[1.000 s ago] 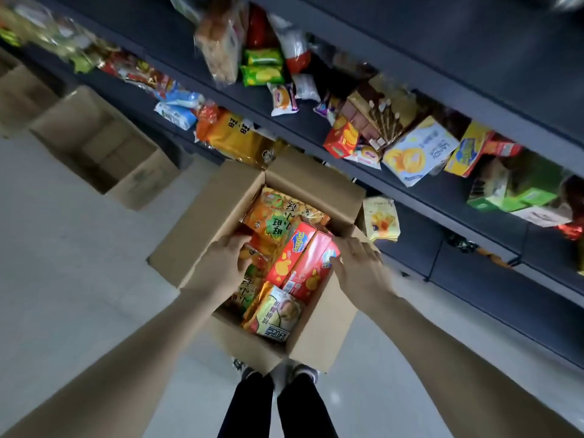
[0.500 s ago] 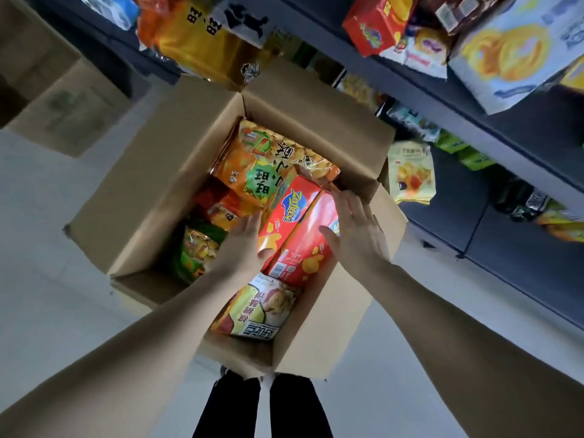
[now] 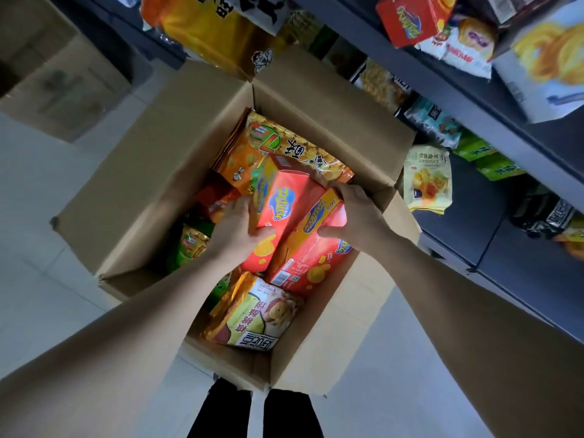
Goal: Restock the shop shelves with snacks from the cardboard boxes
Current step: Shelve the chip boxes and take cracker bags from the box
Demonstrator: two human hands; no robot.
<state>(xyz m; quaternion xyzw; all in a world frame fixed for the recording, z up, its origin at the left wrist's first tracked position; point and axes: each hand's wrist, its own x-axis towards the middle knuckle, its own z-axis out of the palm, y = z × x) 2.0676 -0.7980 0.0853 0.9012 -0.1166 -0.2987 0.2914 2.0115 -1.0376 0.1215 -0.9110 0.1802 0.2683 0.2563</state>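
Note:
An open cardboard box (image 3: 177, 159) stands on the floor below me, filled with snack packs. My left hand (image 3: 237, 235) grips a red cracker box (image 3: 284, 200), tilted up out of the pile. Beside it my right hand (image 3: 357, 216) grips a second red-and-yellow cracker box (image 3: 313, 263) by its upper end. An orange snack bag (image 3: 278, 147) lies at the far end of the cardboard box. A yellow-green bag (image 3: 252, 314) lies at the near end. Dark shop shelves (image 3: 474, 99) run along the right.
The shelves carry another red cracker box (image 3: 410, 17), a white-blue biscuit box (image 3: 550, 61), a croissant bag (image 3: 426, 178) and green packs (image 3: 493, 162). A second cardboard box (image 3: 63, 83) stands at the far left. My legs (image 3: 252, 412) are just behind the box.
Both hands went from resting on the two red cracker boxes to gripping them. The left one is now tilted up, and the view has moved closer to the box.

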